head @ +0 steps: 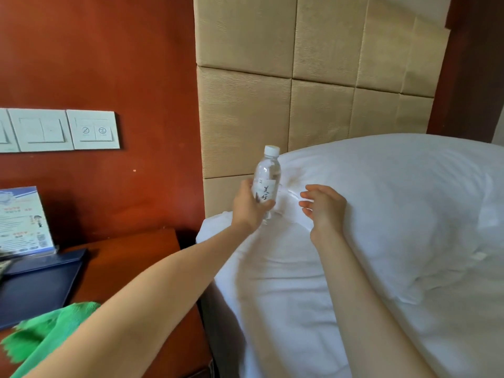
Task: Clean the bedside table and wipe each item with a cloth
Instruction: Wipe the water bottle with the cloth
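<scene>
The left hand [249, 205] is out over the edge of the bed, fingers wrapped round the lower half of a small clear water bottle [267, 181], thumb across the white label with its dark characters. The bottle stands nearly upright, white cap on top, its base just above the white sheet [286, 296], right in front of the pillow [395, 200]. The right hand [324, 208] sits just beside it, palm turned toward the bottle, fingers loosely spread and curled, gripping nothing; it hovers at the pillow's near corner, apart from the bottle.

Down at lower left, the green cloth [46, 331] lies crumpled on the reddish wooden bedside table [131, 257], partly covered by the left forearm. Beyond it on the table lies a dark blue tray [41, 285], and a printed card in a clear stand [23, 219] stands at the tray's far side. On the red wall above, a row of white switch plates [68, 130]. Behind the pillow rises the padded beige headboard [313, 77].
</scene>
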